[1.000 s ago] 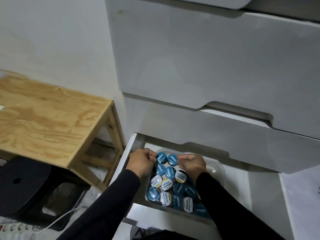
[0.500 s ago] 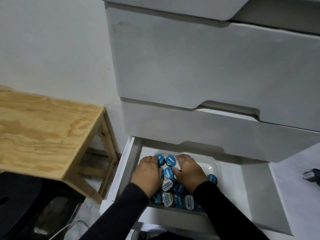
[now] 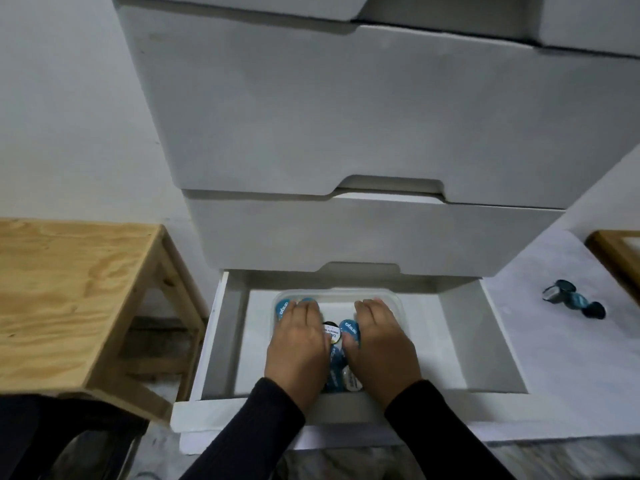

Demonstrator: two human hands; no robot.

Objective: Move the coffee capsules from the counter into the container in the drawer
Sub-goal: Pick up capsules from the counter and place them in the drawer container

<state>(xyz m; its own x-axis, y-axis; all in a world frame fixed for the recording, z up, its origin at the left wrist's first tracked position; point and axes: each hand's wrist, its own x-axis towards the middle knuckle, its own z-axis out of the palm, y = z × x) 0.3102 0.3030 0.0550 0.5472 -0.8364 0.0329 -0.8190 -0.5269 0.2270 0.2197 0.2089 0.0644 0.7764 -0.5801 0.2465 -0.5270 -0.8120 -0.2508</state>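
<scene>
A clear plastic container [image 3: 346, 292] sits in the open white drawer [image 3: 460, 327]. It holds several coffee capsules [image 3: 350, 330] with blue and white lids. My left hand [image 3: 298, 344] lies palm down on the left part of the pile. My right hand [image 3: 379, 344] lies palm down on the right part. Neither hand grips a capsule, and most capsules are hidden under them. A few more capsules [image 3: 575, 301] lie on the white counter [image 3: 554, 358] to the right of the drawer.
Two shut drawer fronts [image 3: 346, 237] overhang the back of the open drawer. A plywood table [image 3: 69, 289] stands to the left, with a black stool [image 3: 52, 441] below it. A wooden frame [image 3: 620, 251] lies at the counter's far right.
Both hands slid from the container's far end towards me and flattened over the pile. The view swung right, bringing the counter capsules into sight.
</scene>
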